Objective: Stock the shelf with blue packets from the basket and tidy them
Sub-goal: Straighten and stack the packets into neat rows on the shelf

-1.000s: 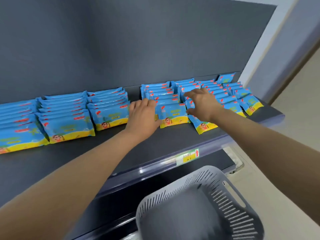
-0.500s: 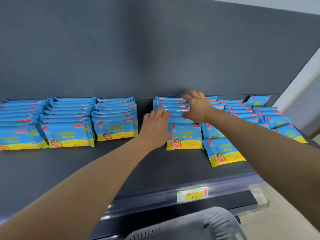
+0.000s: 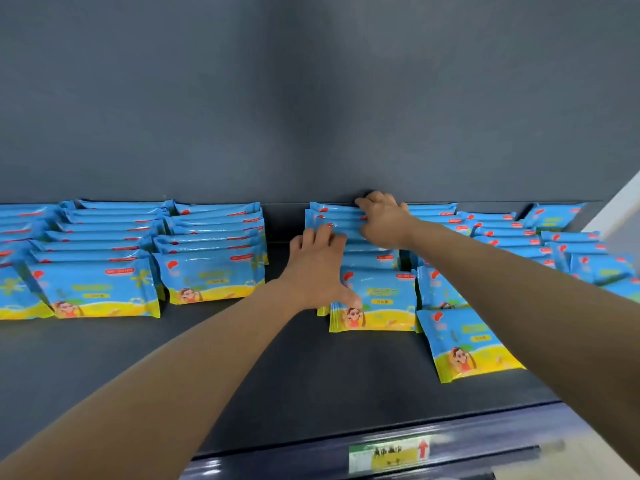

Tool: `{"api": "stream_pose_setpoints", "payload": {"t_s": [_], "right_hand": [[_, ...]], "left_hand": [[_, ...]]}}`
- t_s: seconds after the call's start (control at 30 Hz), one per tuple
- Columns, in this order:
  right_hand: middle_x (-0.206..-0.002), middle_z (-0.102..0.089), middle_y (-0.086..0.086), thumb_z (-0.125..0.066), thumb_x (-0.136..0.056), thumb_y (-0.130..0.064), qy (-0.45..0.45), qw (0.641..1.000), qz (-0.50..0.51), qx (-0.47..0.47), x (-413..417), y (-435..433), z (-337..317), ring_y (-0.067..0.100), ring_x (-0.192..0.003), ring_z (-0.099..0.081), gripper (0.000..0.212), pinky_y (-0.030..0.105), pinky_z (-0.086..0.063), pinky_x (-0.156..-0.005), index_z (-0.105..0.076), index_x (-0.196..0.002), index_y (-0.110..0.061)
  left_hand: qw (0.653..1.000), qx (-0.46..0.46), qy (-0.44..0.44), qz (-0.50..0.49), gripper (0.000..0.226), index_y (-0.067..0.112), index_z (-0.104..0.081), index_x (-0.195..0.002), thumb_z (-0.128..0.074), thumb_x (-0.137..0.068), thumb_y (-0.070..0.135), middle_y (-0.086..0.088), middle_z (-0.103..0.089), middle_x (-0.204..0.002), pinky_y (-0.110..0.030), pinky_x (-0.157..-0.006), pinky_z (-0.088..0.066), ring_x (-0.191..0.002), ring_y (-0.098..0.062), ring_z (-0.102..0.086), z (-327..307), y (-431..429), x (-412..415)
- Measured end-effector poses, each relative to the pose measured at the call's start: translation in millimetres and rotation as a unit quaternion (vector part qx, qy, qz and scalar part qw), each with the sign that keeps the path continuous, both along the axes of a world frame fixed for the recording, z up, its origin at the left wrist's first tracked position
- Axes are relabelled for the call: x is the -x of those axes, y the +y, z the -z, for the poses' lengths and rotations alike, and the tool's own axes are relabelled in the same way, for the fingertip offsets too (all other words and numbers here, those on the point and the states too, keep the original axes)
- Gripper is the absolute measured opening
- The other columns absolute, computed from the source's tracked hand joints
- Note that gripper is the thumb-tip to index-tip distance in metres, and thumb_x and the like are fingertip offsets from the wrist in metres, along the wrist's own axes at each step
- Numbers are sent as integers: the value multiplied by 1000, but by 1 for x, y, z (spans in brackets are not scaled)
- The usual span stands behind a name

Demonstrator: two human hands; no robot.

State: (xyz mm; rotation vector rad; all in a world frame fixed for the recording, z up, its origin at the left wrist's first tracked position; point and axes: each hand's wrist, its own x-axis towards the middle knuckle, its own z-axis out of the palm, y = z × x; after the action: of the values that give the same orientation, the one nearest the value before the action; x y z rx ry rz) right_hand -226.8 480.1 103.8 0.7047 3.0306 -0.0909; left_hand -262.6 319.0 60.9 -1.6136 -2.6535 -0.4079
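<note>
On packets [image 3: 374, 299] — 2 outstretched hands [image 3: 317, 268]

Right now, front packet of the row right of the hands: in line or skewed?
Skewed. The front packet sits rotated and nearer the shelf edge than its neighbour row's front.

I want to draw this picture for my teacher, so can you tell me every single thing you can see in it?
blue packets: too many to count, blue with a yellow bottom and a cartoon figure, in overlapping rows from the back wall toward the front of the shelf
stray packet: one, same colours, lying askew nearest the front edge, right of the middle row
shelf: one, dark grey, under all the packets
back wall: one, dark grey, behind the rows
price label: one, yellow and green with a red arrow, on the shelf's front rail
left hand: flat on the middle row
right hand: at the back of that row
</note>
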Motion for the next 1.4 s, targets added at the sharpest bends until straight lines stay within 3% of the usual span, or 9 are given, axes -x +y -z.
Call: {"api": "stream_pose_setpoints", "payload": {"t_s": [0.2, 0.37, 0.6, 0.87, 1.07, 1.13, 1.17, 1.27, 1.4], "right_hand": [[-131, -41, 16, -51, -81, -22, -18, 999, -31, 30, 4, 2, -9, 34, -122, -41, 46, 40, -37, -103, -47, -126, -10], [-109, -56, 8, -57, -78, -26, -12, 989, -37, 146, 0, -3, -16, 23, -90, -56, 37, 30, -47, -70, -43, -112, -17], [-133, -43, 7, -55, -85, -22, 77, 978, -111, 159, 16, -30, -15, 23, -126, -36, 47, 32, -36, -102, -47, -131, -14], [-139, -40, 14, -43, -95, -19, 180, 973, -9, 147, 3, -30, -10, 31, -128, -33, 42, 33, -27, -107, -43, -136, -9], [-134, -48, 6, -38, -100, -29, 178, 846, 110, 490, -6, -45, 1, 15, -108, -55, 52, 19, -50, -85, -21, -147, -13], [-118, -54, 5, -37, -100, -24, 203, 840, 112, 491, -3, -51, 3, 4, -77, -57, 48, 7, -48, -51, -23, -145, -13], [-115, -53, 4, -36, -100, -23, 215, 849, 114, 469, -1, -52, 3, 3, -73, -55, 48, 6, -45, -47, -23, -146, -14], [-128, -48, 4, -33, -100, -25, 219, 878, 104, 413, 1, -49, 5, 14, -93, -58, 49, 14, -47, -69, -22, -147, -19], [-124, -46, 1, -35, -100, -26, 205, 865, 107, 446, 2, -49, 6, 3, -81, -52, 48, 4, -44, -53, -25, -146, -19]], "left_hand": [[998, -27, 24, -56, 88, 14, -42, -124, -68, -56, 62, -1, -31, -115, -37, -100, -22, -109, -21, -28, -3, 0, -5], [992, -56, 64, -93, 76, 16, -42, -121, -63, -60, 58, 0, -32, -111, -38, -101, -21, -107, -20, -31, -1, -7, -5], [973, -31, 167, -158, 67, 13, -44, -116, -61, -66, 55, -4, -43, -115, -45, -111, -11, -110, -24, -37, -3, -30, 17], [968, -30, 193, -158, 75, 15, -40, -123, -62, -65, 58, -4, -43, -122, -47, -112, -8, -116, -25, -39, -2, -41, 23], [968, 45, 209, -129, 95, 15, -14, -146, -48, -76, 69, -8, -18, -154, -50, -106, 23, -143, -26, -9, -4, -45, 24], [966, 61, 215, -128, 94, 14, -15, -146, -45, -77, 71, -7, -21, -153, -51, -102, 27, -143, -26, -10, -9, -45, 26], [965, 69, 220, -127, 94, 14, -16, -146, -44, -77, 71, -8, -22, -152, -51, -101, 28, -143, -26, -11, -11, -45, 27], [960, 85, 234, -128, 94, 12, -17, -146, -39, -78, 74, -8, -25, -151, -53, -101, 27, -142, -27, -13, -13, -44, 28], [969, 78, 197, -129, 97, 11, -16, -145, -37, -76, 76, -7, -23, -151, -53, -107, 20, -142, -23, -15, -14, -43, 29]]}}
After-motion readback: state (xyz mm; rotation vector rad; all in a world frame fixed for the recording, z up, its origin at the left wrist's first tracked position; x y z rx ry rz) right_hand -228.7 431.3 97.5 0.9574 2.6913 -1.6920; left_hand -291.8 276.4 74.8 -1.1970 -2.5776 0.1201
